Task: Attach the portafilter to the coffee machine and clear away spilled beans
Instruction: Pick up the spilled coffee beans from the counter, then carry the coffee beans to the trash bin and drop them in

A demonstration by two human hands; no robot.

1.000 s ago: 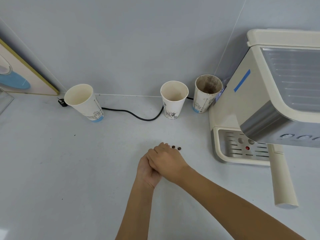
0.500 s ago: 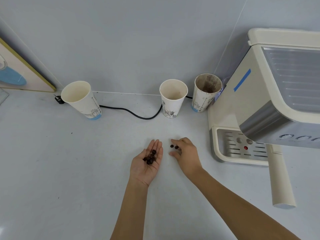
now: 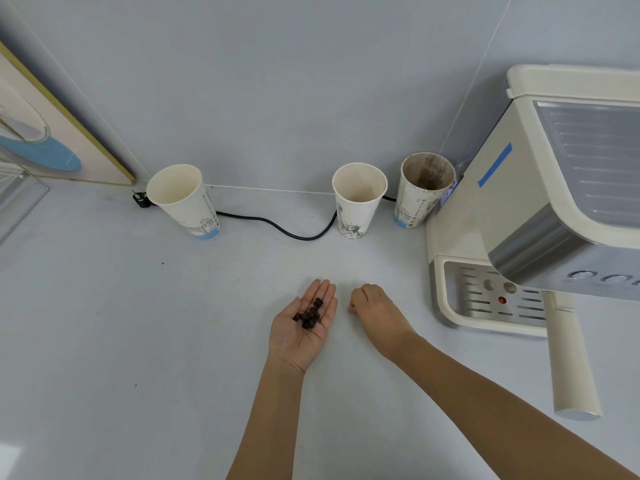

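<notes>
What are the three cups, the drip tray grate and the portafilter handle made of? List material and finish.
Three cups: apparently paper, matte, printed line drawings, thin rolled rims.
Drip tray grate: likely brushed metal, silvery sheen, punched slots.
Portafilter handle: probably plastic, smooth cream satin, with a silvery end cap.

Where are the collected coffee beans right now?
In the head view the coffee beans lie in the upturned palm of the left hand, centre frame, just left of the closed right hand.

Lying palm-up with fingers extended toward twelve o'clock: left hand (image 3: 304, 327). Curling knuckles-up into a loose fist at three o'clock of it: right hand (image 3: 375, 308).
</notes>
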